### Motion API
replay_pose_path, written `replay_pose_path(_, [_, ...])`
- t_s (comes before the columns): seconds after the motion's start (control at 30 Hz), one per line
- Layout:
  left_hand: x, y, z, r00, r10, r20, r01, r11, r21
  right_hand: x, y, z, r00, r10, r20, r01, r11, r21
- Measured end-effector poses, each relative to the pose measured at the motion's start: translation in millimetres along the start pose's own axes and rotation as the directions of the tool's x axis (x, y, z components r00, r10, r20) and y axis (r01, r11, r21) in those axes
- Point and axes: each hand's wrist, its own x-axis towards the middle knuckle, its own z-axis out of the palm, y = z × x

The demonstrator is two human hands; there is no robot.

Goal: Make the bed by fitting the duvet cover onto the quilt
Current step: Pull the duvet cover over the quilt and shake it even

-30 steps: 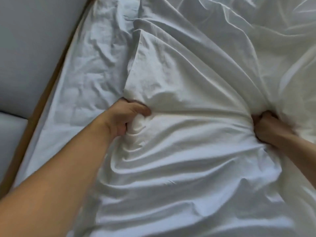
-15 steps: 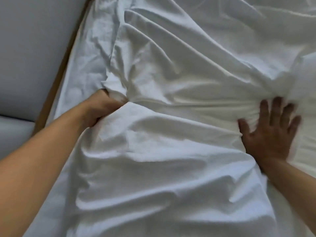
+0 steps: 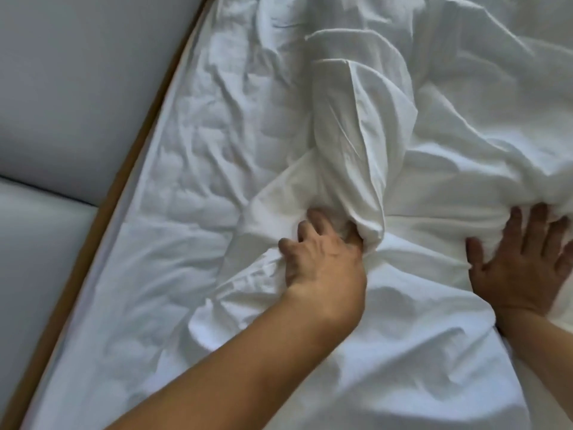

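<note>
Head view: two hands on a rumpled white duvet cover [image 3: 418, 305] on a bed.
Left hand [image 3: 322, 259] grips a bunched fold that runs lengthwise straight away from its fingers; right hand [image 3: 524, 268], beside it, presses flat with fingers spread.

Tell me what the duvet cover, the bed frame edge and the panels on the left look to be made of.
Duvet cover: thin woven cloth, likely cotton, matte white; it creases sharply and bunches where the left hand grips it. Bed frame edge: probably wood or veneer, a smooth tan-brown strip. Panels: look like padded grey upholstery, with a soft seam between them; fabric or leatherette, can't tell.
</note>
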Motion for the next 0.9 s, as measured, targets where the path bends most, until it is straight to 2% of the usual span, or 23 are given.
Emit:
replay_pose_path(0.1, [-14,10,-7,0.997,0.025,0.072,-0.029,0.998,0.057,-1,-2,0,1.000,0.012,-0.019,-0.012,1.000,0.017])
replay_pose_path(0.17, [-22,6,-7,0.996,0.047,0.069,-0.050,0.998,0.037,-1,-3,0,1.000,0.020,-0.009,-0.019,0.999,0.042])
replay_pose_path(0.23, [-23,-7,-4,0.998,0.059,-0.010,-0.060,0.996,-0.073,0,-1,1,1.000,0.019,0.000,-0.019,0.999,0.041])
replay_pose_path(0.3, [-16,-33,-1,0.996,-0.023,-0.089,0.000,0.970,-0.243,0,0,1,1.000,0.025,0.009,-0.025,0.998,0.050])
replay_pose_path(0.37, [-5,-67,-3,0.987,-0.150,-0.056,0.099,0.845,-0.526,0,0,1,0.999,0.035,0.011,-0.035,0.998,0.049])
replay_pose_path(0.43, [5,-108,4,0.960,-0.281,-0.011,0.172,0.616,-0.768,-1,-1,1,0.999,0.034,0.016,-0.035,0.998,0.048])
replay_pose_path(0.53, [15,-159,22,0.893,-0.435,0.116,0.261,0.292,-0.920,0,-1,0,1.000,0.015,0.017,-0.016,0.999,0.045])
replay_pose_path(0.57, [18,-166,31,0.881,-0.444,0.165,0.295,0.241,-0.925,0,0,0,1.000,0.005,0.014,-0.005,0.999,0.040])
replay_pose_path(0.6, [23,-168,38,0.881,-0.437,0.181,0.313,0.251,-0.916,0,0,0,1.000,-0.003,0.007,0.003,0.999,0.039])
replay_pose_path(0.67, [28,-163,47,0.892,-0.434,0.127,0.274,0.297,-0.915,-1,2,2,1.000,-0.011,-0.006,0.011,0.999,0.035])
replay_pose_path(0.7, [27,-160,48,0.898,-0.419,0.132,0.261,0.266,-0.928,-1,2,3,1.000,-0.016,-0.007,0.016,0.999,0.035])
replay_pose_path(0.73, [22,-159,49,0.912,-0.363,0.193,0.271,0.175,-0.947,0,3,4,1.000,-0.016,-0.002,0.016,0.999,0.046])
replay_pose_path(0.8, [3,-169,53,0.907,-0.118,0.404,0.404,-0.024,-0.914,1,4,6,1.000,-0.006,0.015,0.006,0.999,0.053])
replay_pose_path(0.83, [-10,-176,58,0.867,0.032,0.497,0.498,-0.060,-0.865,1,5,7,1.000,-0.006,0.027,0.004,0.999,0.046])
replay_pose_path(0.9, [-37,-186,71,0.817,0.240,0.525,0.549,-0.043,-0.835,3,7,6,0.998,-0.015,0.061,0.012,0.998,0.055])
